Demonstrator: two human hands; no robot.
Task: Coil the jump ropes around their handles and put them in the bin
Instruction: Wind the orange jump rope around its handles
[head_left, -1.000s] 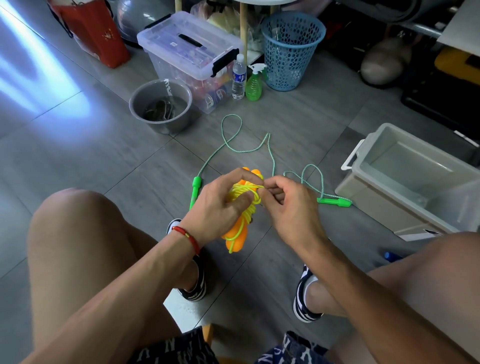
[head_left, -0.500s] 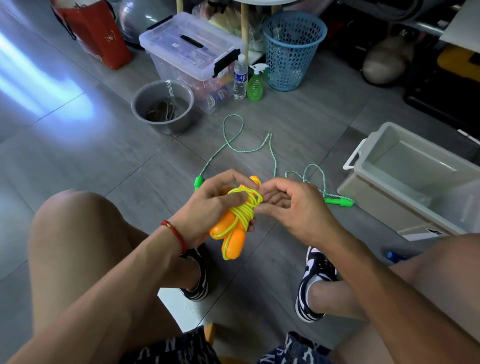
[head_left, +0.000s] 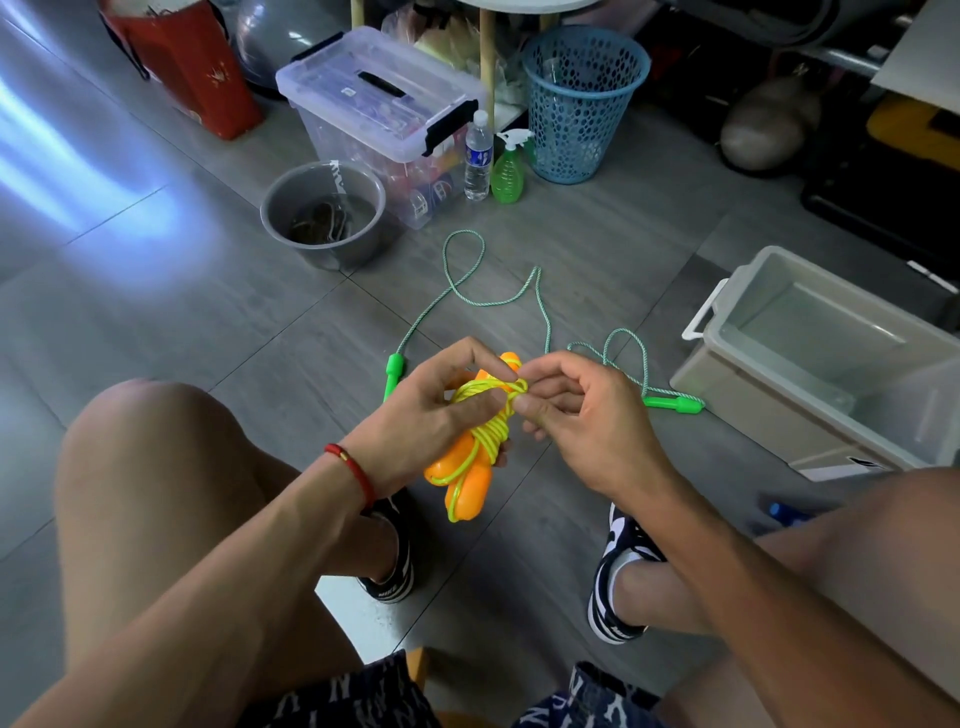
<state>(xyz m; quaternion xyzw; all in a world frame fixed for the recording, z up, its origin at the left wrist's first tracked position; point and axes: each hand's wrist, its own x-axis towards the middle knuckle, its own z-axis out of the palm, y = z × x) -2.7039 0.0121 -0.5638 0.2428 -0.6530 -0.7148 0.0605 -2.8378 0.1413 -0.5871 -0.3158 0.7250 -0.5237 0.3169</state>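
Fingers of our left hand (head_left: 431, 410) curl round the orange handles (head_left: 467, 480), gripping the pair together with the yellow rope (head_left: 488, 415) coiled about them. Our right hand (head_left: 582, 421) pinches a strand of that yellow rope at the top of the coil, thumb and forefinger closed on it, the other fingers curled loosely beneath. We hold the bundle above the floor, between our knees.

Just beyond the bundle, the green jump rope (head_left: 498, 301) lies uncoiled on the grey tiles, one green handle (head_left: 392, 371) left of the bundle, the other (head_left: 672, 402) to its right. Right of the bundle and past that second handle stands the beige bin (head_left: 810, 364), open. Farther beyond the bundle sit a grey bucket (head_left: 324, 215), a clear lidded box (head_left: 384, 114) and a blue basket (head_left: 584, 104).
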